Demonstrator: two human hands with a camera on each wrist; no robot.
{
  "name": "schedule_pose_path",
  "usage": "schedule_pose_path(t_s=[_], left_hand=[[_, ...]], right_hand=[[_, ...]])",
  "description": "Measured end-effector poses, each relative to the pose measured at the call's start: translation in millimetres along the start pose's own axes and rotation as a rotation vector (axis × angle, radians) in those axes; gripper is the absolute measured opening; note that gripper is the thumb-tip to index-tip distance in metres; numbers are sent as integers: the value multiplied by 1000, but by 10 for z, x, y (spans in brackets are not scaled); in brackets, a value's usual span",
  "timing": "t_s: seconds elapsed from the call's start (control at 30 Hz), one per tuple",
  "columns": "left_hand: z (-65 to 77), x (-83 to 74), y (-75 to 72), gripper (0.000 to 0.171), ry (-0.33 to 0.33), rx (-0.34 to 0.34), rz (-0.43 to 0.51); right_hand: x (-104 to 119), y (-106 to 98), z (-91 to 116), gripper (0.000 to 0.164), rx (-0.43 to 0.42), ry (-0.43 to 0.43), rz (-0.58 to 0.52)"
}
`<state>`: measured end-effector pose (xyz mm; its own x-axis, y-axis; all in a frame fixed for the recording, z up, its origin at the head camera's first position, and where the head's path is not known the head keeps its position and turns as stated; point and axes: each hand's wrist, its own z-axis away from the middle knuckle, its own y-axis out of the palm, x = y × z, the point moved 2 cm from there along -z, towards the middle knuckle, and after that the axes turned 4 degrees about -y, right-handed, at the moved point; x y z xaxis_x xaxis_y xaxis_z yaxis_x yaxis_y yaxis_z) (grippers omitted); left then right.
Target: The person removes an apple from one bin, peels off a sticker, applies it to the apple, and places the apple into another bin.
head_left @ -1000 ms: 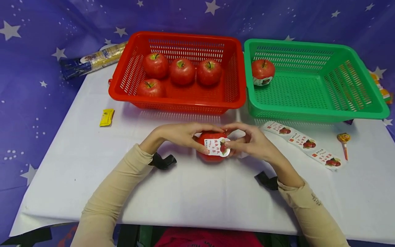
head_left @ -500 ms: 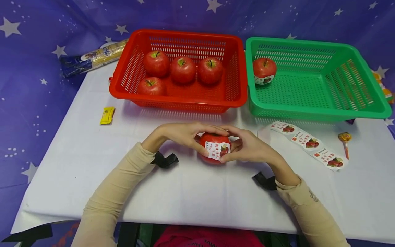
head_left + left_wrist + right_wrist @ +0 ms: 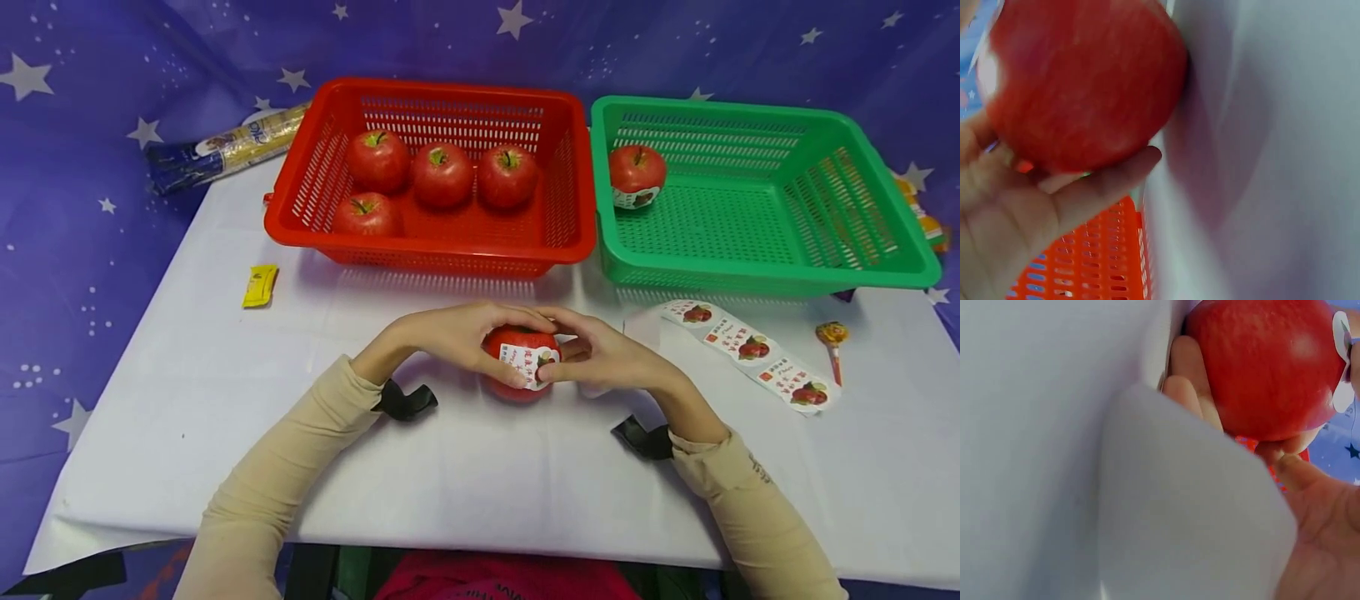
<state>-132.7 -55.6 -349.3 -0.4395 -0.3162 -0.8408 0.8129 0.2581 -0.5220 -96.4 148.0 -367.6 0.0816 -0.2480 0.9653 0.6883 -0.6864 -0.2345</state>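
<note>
Low over the white table, a red apple (image 3: 517, 395) sits between both hands. A white printed sticker (image 3: 523, 358) covers the side facing the wearer. My left hand (image 3: 457, 337) grips the apple from the left, its thumb on the sticker. From the right, my right hand (image 3: 618, 358) holds it too, thumb at the sticker's right end and fingers around the far side. In the left wrist view, the apple's bare skin (image 3: 1091, 81) shows above a finger. A blank whitish sheet (image 3: 1191, 500) covers part of the right hand in the right wrist view.
A red basket (image 3: 450, 257) with several apples stands behind the hands. Right of it is a green basket (image 3: 750, 275) holding one stickered apple (image 3: 637, 169). A sticker strip (image 3: 750, 350), a lollipop (image 3: 832, 335), a yellow packet (image 3: 259, 286) and a pasta bag (image 3: 225, 148) lie around.
The right thumb has pressed the sticker's right end flatter onto the apple. The left thumb has slid right across the sticker. Both hands keep hold of the apple.
</note>
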Motion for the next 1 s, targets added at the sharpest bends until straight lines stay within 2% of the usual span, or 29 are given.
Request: schedule_pose_path(t_s=[0.1,0.3,0.37,0.47,0.53,0.6,0.7,0.77,0.83,0.87,0.93,1.0], left_hand=[[-27,-8,16,63,-32,-3,22],[-48,-5,16,52,-21,20,132],[-64,-66,24,51,-30,8,93],[-89,-217,9,51,-22,-14,-13],[-120,-330,-48,51,13,-52,-53],[-169,-421,-147,50,51,-121,-28],[-327,-515,-332,45,80,-294,30],[-495,-562,-443,46,43,-401,1],[-707,-602,-531,53,-39,-469,-116],[-821,-620,-567,59,-93,-482,-208],[-1041,-648,-613,72,-216,-449,-365],[-1226,-655,-627,89,-330,-385,-498]], right_hand=[[-14,-43,2,68,18,-6,0],[-67,-119,-3,73,74,-8,-53],[-43,-115,3,77,61,12,-32],[61,-112,40,82,7,22,66],[167,-142,96,80,-51,25,102],[283,-224,182,78,-118,15,126],[449,-407,350,78,-207,-6,140],[554,-541,476,79,-247,-12,152],[658,-687,595,79,-278,-29,194],[708,-768,646,79,-293,-50,206],[800,-942,733,79,-337,-68,213],[881,-1144,789,80,-388,-90,243]])
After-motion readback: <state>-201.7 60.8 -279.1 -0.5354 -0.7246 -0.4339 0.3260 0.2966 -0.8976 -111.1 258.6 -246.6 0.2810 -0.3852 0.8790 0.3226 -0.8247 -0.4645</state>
